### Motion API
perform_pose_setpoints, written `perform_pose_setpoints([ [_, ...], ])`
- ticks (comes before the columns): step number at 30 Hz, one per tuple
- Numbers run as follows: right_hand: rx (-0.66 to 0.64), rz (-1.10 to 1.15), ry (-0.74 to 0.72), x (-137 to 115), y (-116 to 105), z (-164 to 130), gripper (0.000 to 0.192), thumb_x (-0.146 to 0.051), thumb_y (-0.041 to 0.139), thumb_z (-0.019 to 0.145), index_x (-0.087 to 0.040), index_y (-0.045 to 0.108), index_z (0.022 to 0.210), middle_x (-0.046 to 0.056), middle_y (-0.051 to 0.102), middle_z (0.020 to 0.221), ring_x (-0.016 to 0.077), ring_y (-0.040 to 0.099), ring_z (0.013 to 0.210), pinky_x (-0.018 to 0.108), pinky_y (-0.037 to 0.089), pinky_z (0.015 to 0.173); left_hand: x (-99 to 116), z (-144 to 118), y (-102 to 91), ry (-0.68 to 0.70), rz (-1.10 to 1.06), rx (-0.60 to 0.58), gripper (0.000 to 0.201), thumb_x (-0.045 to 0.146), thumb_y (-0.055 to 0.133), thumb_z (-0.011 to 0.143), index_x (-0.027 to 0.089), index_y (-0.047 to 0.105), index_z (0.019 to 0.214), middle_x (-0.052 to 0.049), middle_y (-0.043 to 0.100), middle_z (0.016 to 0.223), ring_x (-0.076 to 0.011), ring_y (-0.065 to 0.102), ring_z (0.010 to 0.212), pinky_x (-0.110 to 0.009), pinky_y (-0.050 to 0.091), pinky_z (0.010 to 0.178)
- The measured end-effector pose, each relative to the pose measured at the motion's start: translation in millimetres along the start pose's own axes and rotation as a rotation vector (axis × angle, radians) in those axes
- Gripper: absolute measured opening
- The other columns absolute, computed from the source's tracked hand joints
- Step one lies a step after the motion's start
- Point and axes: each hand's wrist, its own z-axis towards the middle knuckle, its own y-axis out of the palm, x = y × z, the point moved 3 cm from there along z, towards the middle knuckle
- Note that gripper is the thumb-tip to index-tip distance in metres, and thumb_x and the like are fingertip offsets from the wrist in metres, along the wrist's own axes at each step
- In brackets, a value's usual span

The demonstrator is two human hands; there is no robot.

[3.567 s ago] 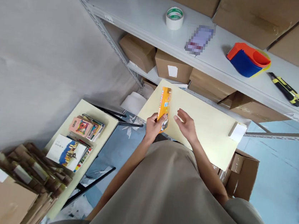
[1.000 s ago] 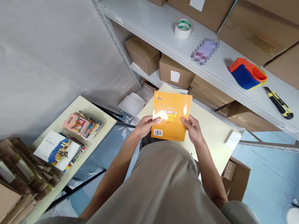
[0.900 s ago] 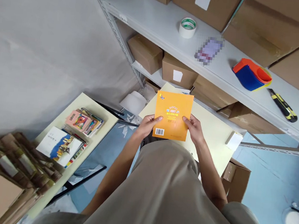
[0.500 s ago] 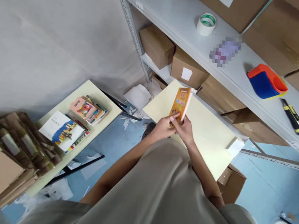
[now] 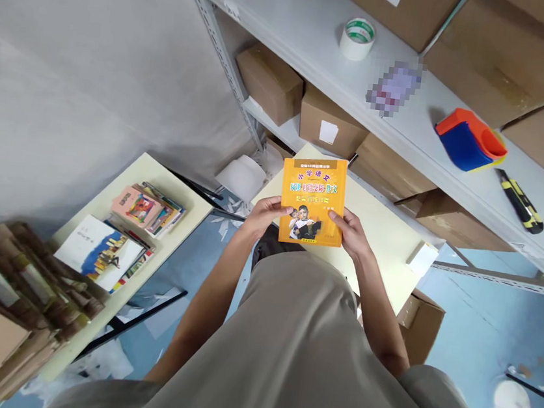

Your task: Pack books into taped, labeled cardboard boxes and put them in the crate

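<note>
- You are standing in a stockroom or packing area.
- Sealed cardboard boxes (image 5: 330, 124) are filling the grey metal shelving (image 5: 293, 20).
- A tape roll (image 5: 357, 38) and a utility knife (image 5: 518, 200) are lying on the shelf.
- Book stacks (image 5: 146, 208) are sitting on a side table (image 5: 188, 202), beside flattened cartons (image 5: 23, 274).

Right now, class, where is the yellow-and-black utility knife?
In the head view, the utility knife lies at right on the grey shelf, just right of the stacked coloured scoops.
</note>
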Motion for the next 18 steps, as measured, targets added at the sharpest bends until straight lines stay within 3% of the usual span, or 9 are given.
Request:
perform_pose_setpoints([
  [3,0.03,-0.078,-0.103,-6,-8,3,0.061,-0.071,0.096,0.083,-0.03,0.077,0.124,0.006,0.085,0.136,0.0343,0.079,0.127,0.052,0.066,0.11,10,-4,3.9,0.054,0.035,0.01,0.068,0.055,0.111,0.057,0.018,0.086,0.109,-0.013,0.09,0.115,-0.0355,0.084,0.11,-0.051,0.063,0.108],
  [7,0.043,-0.212,-0.25,-18,-19,2,0.056,-0.077,0.098,0.078,-0.031,0.078,0.103,0.006,0.087,0.124,0.0377,0.075,0.137,0.06,0.057,0.123,32,-12,5.9,0.272,0.217,-0.043,0.047,0.056,0.107,0.069,0.022,0.085,0.094,-0.012,0.09,0.112,-0.0372,0.081,0.124,-0.058,0.054,0.124],
  [10,0.032,-0.302,-0.384,-29,-19,-2,0.054,-0.078,0.102,0.072,-0.033,0.075,0.086,0.005,0.087,0.127,0.0399,0.063,0.157,0.067,0.034,0.141,52,-20,7.9,0.453,0.351,-0.069,0.038,0.059,0.097,0.083,0.026,0.08,0.076,-0.012,0.09,0.105,-0.0386,0.074,0.141,-0.065,0.04,0.136],
  [13,0.052,-0.357,-0.43,-34,-16,-6,0.05,-0.076,0.101,0.075,-0.033,0.076,0.083,0.003,0.087,0.133,0.0396,0.062,0.159,0.071,0.015,0.146,64,-25,10.1,0.493,0.402,-0.07,0.041,0.062,0.093,0.088,0.027,0.077,0.072,-0.012,0.089,0.105,-0.0391,0.071,0.146,-0.069,0.03,0.14],
  [15,0.043,-0.351,-0.443,-35,-15,-9,0.046,-0.073,0.1,0.079,-0.034,0.078,0.084,0.003,0.087,0.134,0.0389,0.065,0.156,0.071,0.014,0.146,68,-27,10.7,0.491,0.402,-0.066,0.042,0.063,0.093,0.088,0.027,0.076,0.073,-0.012,0.089,0.105,-0.0389,0.071,0.146,-0.069,0.031,0.141],
  [18,0.003,-0.319,-0.448,-37,-16,-12,0.04,-0.071,0.1,0.081,-0.036,0.084,0.09,0.004,0.085,0.139,0.038,0.067,0.152,0.069,0.032,0.141,65,-28,7.9,0.478,0.368,-0.076,0.042,0.062,0.096,0.085,0.026,0.076,0.079,-0.015,0.089,0.109,-0.0387,0.072,0.144,-0.063,0.043,0.134],
])
